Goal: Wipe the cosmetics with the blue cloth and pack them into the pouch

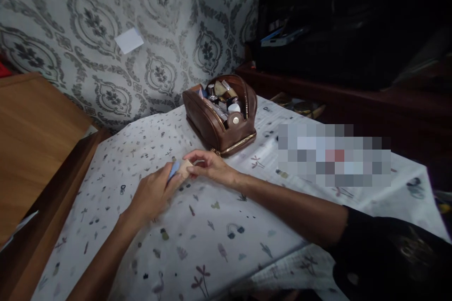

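Note:
Both hands meet over a white patterned tablecloth (pixel 212 235). My left hand (pixel 153 193) is closed around a small tube with a blue end (pixel 173 169). My right hand (pixel 210 165) pinches the tube's beige end (pixel 184 168) with thumb and fingers. Just beyond the hands stands an open brown leather toiletry bag (pixel 215 127), filled with several small bottles and tubes (pixel 224 99).
A wooden cabinet (pixel 31 136) stands to the left against a grey patterned wall (pixel 106 33) with a white paper note (pixel 129 40). Dark wooden furniture (pixel 353 94) and shelves rise at the right. A blurred patch lies on the cloth at right.

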Demonstrator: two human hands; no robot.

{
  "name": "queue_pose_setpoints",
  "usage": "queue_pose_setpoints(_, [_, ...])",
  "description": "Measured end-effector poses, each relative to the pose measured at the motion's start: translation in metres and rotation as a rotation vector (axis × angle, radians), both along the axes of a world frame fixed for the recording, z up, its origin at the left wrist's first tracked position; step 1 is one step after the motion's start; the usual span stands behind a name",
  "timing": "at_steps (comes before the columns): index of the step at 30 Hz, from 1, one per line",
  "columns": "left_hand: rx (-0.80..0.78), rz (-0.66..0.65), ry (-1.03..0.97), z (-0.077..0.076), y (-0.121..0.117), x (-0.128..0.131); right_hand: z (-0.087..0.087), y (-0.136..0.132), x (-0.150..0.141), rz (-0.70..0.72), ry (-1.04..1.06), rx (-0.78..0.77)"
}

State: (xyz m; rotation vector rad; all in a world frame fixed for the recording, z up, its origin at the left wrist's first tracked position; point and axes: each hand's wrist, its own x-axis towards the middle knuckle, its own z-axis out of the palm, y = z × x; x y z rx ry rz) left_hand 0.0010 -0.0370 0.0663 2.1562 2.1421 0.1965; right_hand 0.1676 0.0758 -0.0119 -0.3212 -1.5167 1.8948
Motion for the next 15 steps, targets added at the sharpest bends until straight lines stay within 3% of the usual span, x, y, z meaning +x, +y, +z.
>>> queue_pose_setpoints(3, [-0.066, 0.124, 0.004, -0.004, -0.016, -0.021, 0.0, 0.001, -0.001, 0.007, 0.011, -0.011])
queue_pose_setpoints(8, [0.021, 0.195, -0.057, -0.019, -0.036, -0.039, -0.001, 0.002, -0.003, 0.032, 0.017, -0.035])
queue_pose_setpoints(11, [0.08, 0.226, -0.088, -0.025, -0.034, -0.047, -0.001, 0.002, -0.004, 0.048, 0.023, -0.087])
queue_pose_setpoints(15, [0.199, 0.244, -0.145, -0.03, -0.014, -0.08, 0.001, 0.0, -0.002, 0.086, -0.008, -0.118])
